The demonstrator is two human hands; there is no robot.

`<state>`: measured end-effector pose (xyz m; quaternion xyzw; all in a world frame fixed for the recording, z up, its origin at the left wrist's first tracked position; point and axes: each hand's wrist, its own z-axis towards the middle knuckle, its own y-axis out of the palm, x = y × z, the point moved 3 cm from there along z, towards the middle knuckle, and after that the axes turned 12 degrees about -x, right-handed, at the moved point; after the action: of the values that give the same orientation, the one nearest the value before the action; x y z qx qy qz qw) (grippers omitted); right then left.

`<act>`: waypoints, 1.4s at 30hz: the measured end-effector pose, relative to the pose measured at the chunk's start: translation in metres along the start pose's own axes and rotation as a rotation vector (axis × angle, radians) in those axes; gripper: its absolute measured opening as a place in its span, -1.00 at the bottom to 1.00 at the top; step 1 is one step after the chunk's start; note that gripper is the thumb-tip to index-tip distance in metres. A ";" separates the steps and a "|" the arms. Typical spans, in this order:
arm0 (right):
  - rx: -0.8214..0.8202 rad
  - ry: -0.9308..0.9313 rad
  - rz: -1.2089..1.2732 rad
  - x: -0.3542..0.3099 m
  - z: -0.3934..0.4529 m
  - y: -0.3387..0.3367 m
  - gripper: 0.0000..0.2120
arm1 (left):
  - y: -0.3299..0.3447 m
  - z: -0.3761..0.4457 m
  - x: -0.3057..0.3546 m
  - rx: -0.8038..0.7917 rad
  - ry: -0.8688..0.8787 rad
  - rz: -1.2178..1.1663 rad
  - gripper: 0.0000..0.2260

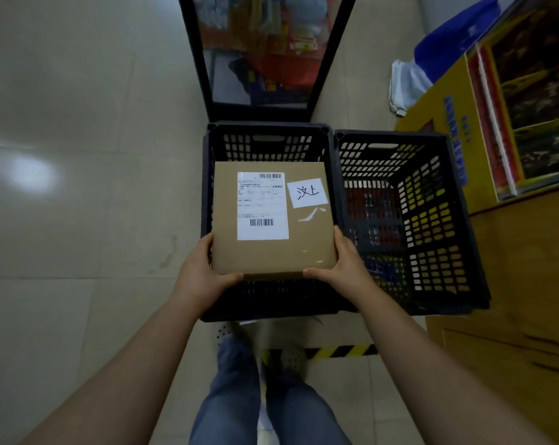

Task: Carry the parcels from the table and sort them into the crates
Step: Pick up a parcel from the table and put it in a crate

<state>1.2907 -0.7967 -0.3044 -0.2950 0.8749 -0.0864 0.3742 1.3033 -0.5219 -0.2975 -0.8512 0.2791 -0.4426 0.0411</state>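
A flat brown cardboard parcel [304, 239] with a white shipping label and a handwritten white note hangs level over the left black crate [265, 141]. My left hand [204, 274] grips its near left corner, thumb curled under the front edge. My right hand [344, 268] grips its near right corner the same way. The right black crate [432, 232] stands beside the left one, touching it, with nothing visible inside. The parcel hides most of the left crate's inside.
A black-framed glass panel [268, 53] stands just behind the crates. A yellow carton [448, 123] and a wooden cabinet [512, 284] are at the right. Pale tiled floor [79, 187] stretches to the left. A yellow-black tape strip [342, 351] lies near my feet.
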 end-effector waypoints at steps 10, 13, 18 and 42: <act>-0.022 0.075 0.071 0.013 0.086 0.004 0.16 | 0.013 0.084 -0.018 -0.035 -0.048 -0.010 -0.18; -0.037 0.082 0.083 0.026 0.113 0.005 0.13 | 0.025 0.107 -0.026 -0.018 -0.092 0.015 -0.15; -0.047 0.069 0.123 0.050 0.155 0.017 0.10 | 0.040 0.149 -0.050 0.012 -0.152 0.051 -0.14; 0.080 0.043 0.193 0.125 0.272 0.070 0.06 | 0.085 0.263 -0.162 0.109 -0.179 0.086 -0.06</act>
<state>1.3831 -0.7930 -0.5978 -0.1924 0.9028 -0.0913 0.3736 1.3968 -0.5572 -0.6015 -0.8710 0.2859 -0.3775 0.1310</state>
